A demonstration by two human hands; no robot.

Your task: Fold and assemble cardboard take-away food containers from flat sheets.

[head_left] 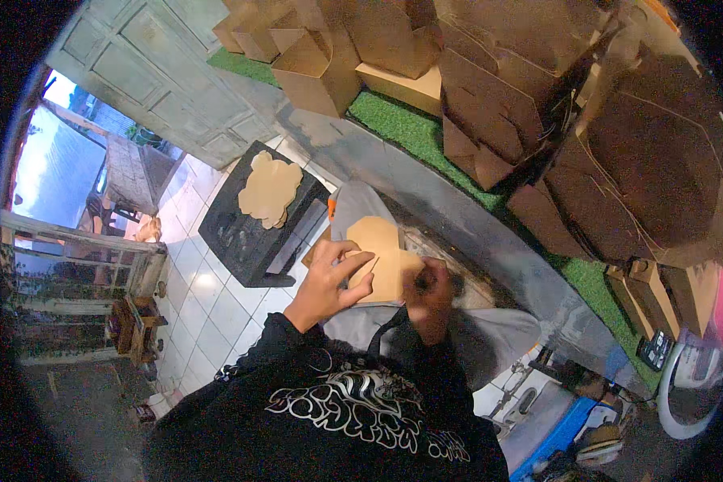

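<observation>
While the person sits bent over their lap, a tan cardboard piece [387, 277] lies there between both hands, its rounded end toward twelve o'clock. Left hand [327, 281] comes in from eight o'clock: thumb and forefinger apart over the card, nothing clearly pinched. Right hand [430, 301] is at the three o'clock edge, fingers curled and blurred; can't tell from where I stand whether that grip is clamped on the card.

Step, best guess: shaping the piece by hand, maybe folding or squaring an edge. Next move, I'd say, calls for a steadying left hand while the right works its edge; thin card could crease off line.

Working surface: the lap, grey trousers [490, 341]. Black tabletop [231, 225] at ten o'clock, bearing bear-shaped cutouts [269, 189], overlapped, apart from the hands. White tiled floor [205, 285] around nine. Panelled door [161, 60] beyond the tabletop, between ten and eleven. Ledge at one o'clock: green turf [406, 128], tan boxes [309, 76]; big brown cardboard forms [651, 136] toward two. Blue object [556, 442] low down, between four and five; kind unclear.
</observation>
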